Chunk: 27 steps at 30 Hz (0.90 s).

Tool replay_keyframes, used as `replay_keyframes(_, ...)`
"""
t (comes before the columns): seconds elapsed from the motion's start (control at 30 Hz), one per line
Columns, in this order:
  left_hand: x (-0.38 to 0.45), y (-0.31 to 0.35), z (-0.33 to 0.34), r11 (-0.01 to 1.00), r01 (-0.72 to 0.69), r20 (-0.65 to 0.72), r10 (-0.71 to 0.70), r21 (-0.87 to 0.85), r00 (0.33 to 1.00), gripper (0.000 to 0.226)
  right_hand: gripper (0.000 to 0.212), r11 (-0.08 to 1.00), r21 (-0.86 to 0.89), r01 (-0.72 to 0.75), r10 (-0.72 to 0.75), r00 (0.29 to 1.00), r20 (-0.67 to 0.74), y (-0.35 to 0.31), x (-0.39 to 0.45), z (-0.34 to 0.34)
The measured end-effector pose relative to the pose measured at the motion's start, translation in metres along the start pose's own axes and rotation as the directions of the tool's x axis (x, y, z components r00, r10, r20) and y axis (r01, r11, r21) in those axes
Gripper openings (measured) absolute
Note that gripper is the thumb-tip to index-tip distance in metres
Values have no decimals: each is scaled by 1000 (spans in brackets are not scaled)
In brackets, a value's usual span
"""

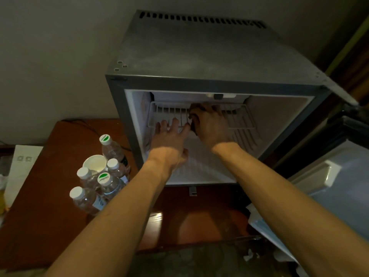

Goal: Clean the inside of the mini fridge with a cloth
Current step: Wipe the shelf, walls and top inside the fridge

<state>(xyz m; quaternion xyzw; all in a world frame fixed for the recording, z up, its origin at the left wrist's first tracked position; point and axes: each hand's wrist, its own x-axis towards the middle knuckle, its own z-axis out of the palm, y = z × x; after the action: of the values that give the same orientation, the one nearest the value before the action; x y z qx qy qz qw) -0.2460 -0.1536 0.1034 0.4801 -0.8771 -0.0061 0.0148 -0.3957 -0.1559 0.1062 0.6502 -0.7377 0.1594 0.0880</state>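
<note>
The grey mini fridge (199, 56) stands open in front of me, its white inside lit. A white wire shelf (171, 110) spans the upper part. My left hand (171, 136) reaches in with fingers spread, fingertips touching the shelf's front edge. My right hand (209, 124) lies over the shelf's middle and grips a dark cloth (194, 118), of which only a bunched edge shows under the fingers. The cloth touches the shelf wires.
The fridge door (335, 192) hangs open at the right. On the brown table (50, 196) left of the fridge stand several water bottles (103, 184) and a white cup (94, 162). A white paper (22, 166) lies at far left.
</note>
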Motion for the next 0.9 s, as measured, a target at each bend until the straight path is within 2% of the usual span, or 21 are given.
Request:
replay_keyframes(0.07, 0, -1, -1, 1000, -8, 1, 8, 0, 1000, 76, 28, 997, 74, -8, 12, 998, -54, 5, 14, 1)
replay_keyframes(0.13, 0, -1, -1, 1000, -8, -6, 8, -1, 1000, 76, 27, 998, 57, -5, 10, 997, -73, 7, 21, 3)
replay_keyframes(0.27, 0, -2, 1, 1000, -14, -18, 14, -2, 1000, 77, 53, 980, -186, 69, -87, 992, -88, 3, 8, 0)
replay_keyframes(0.33, 0, -3, 3, 1000, -6, -32, 6, -7, 999, 78, 54, 967, -251, 45, -85, 985, -150, 1, 0, -2)
replay_keyframes(0.5, 1, -2, 7, 1000, 0, -37, 0, -8, 999, 80, 44, 993, -94, -66, 54, 990, -130, -6, -6, 13)
replay_keyframes(0.6, 0, -3, 9, 1000, -5, -42, 4, -13, 999, 80, 30, 999, 2, -40, 40, 994, -104, 3, 11, 9)
replay_keyframes(0.73, -1, -1, 8, 1000, 9, -39, -9, -2, 999, 80, 20, 992, 124, 23, -1, 985, -170, 15, 24, 1)
replay_keyframes(0.9, -3, -1, 6, 1000, 0, -50, 0, 3, 999, 80, 12, 990, 142, 0, 17, 993, -120, 23, 8, 0)
